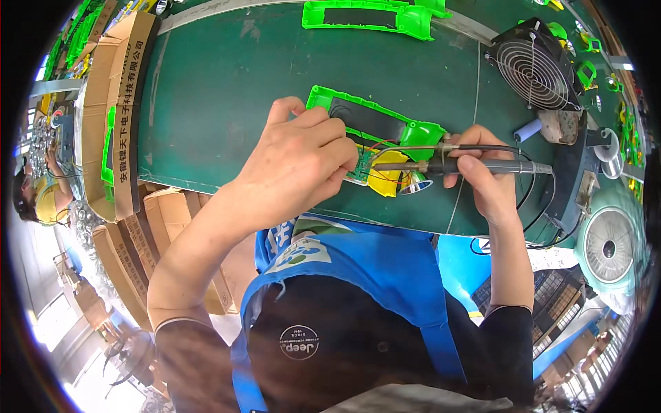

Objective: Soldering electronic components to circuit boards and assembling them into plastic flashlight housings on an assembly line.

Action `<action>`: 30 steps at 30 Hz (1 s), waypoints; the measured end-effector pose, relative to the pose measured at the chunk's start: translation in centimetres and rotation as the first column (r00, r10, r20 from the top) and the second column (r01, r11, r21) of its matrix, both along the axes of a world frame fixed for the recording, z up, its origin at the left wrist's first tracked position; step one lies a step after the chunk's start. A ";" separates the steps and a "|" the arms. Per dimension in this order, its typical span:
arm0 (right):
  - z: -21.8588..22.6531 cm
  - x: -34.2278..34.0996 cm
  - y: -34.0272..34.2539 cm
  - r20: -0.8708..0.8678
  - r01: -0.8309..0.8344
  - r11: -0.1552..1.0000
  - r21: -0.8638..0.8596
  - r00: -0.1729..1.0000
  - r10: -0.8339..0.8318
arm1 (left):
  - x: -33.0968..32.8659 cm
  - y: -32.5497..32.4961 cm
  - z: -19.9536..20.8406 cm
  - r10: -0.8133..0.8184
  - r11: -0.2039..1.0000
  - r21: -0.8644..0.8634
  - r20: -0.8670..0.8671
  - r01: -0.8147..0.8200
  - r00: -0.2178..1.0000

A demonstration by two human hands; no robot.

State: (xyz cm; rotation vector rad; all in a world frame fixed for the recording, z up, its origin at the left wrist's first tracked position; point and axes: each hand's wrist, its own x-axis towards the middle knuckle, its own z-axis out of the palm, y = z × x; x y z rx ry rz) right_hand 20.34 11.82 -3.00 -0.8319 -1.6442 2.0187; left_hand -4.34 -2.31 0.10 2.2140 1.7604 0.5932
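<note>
My right hand (490, 180) grips a soldering iron (435, 166) with a thin bent metal tube along its side. The iron's tip points left, at a small green circuit board (359, 171) beside a yellow plastic lamp part (387, 180). My left hand (296, 162) is closed at the board's left edge, its fingertips partly hidden. A shiny reflector (416, 184) sits at the yellow part's right end. Red and black wires run between the board and a bright green casing half (423, 140), which lies just beyond with a black panel inside.
Another green casing (365, 15) lies at the table's far edge. A black fan with a wire grille (533, 67) stands far right, near a blue cylinder (528, 130) and a solder spool (607, 153). Cardboard boxes (127, 103) border the left. A cable loops from the iron.
</note>
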 end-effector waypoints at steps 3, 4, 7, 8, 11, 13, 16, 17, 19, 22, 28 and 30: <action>0.2 -0.5 0.0 -0.019 -0.057 0.998 -0.031 0.998 0.057 | -0.1 0.1 0.0 0.000 1.000 0.003 0.004 0.000 1.000; 0.3 -0.5 0.0 -0.006 -0.065 0.997 -0.037 0.998 0.065 | -0.2 0.1 -0.1 0.000 1.000 0.003 -0.003 0.000 1.000; 0.3 -0.7 -0.1 0.018 -0.078 0.996 -0.038 0.997 0.079 | -0.2 0.2 -0.2 0.005 1.000 -0.002 -0.003 -0.005 1.000; 0.4 -0.7 -0.2 0.024 -0.072 0.997 -0.027 0.997 0.072 | -0.2 0.2 -0.2 0.000 1.000 0.008 0.000 0.000 1.000; 0.5 -0.7 -0.1 0.059 -0.073 0.997 0.020 0.996 0.071 | -0.3 0.2 -0.3 -0.002 1.000 0.011 0.000 0.002 1.000; 0.5 -0.5 0.0 0.063 -0.095 0.993 0.068 0.994 0.091 | -0.3 0.2 -0.3 0.000 1.000 0.010 0.011 0.000 1.000; 0.3 -0.2 0.2 0.043 -0.147 0.982 0.120 0.989 0.143 | -0.3 0.2 -0.3 0.002 1.000 0.006 0.014 -0.002 1.000; 0.1 -0.1 0.2 0.069 -0.150 0.979 0.137 0.988 0.142 | -0.3 0.3 -0.2 0.005 1.000 0.011 0.024 -0.005 1.000; -0.3 0.1 0.2 -0.045 -0.115 0.983 0.145 0.991 0.122 | -0.2 0.3 -0.1 0.007 1.000 -0.013 0.016 -0.007 1.000; -0.6 0.7 0.2 -0.148 -0.031 0.998 0.062 0.988 0.040 | -0.2 0.3 0.0 0.006 1.000 -0.012 0.017 -0.005 1.000; -0.6 1.3 0.1 -0.068 0.064 0.996 0.065 0.996 -0.060 | -0.1 0.3 -0.2 -0.008 1.000 0.001 0.013 0.008 1.000; -0.6 1.4 -0.1 -0.061 0.111 0.992 0.057 0.992 -0.107 | 0.0 0.5 0.0 -0.022 1.000 -0.010 -0.013 0.022 1.000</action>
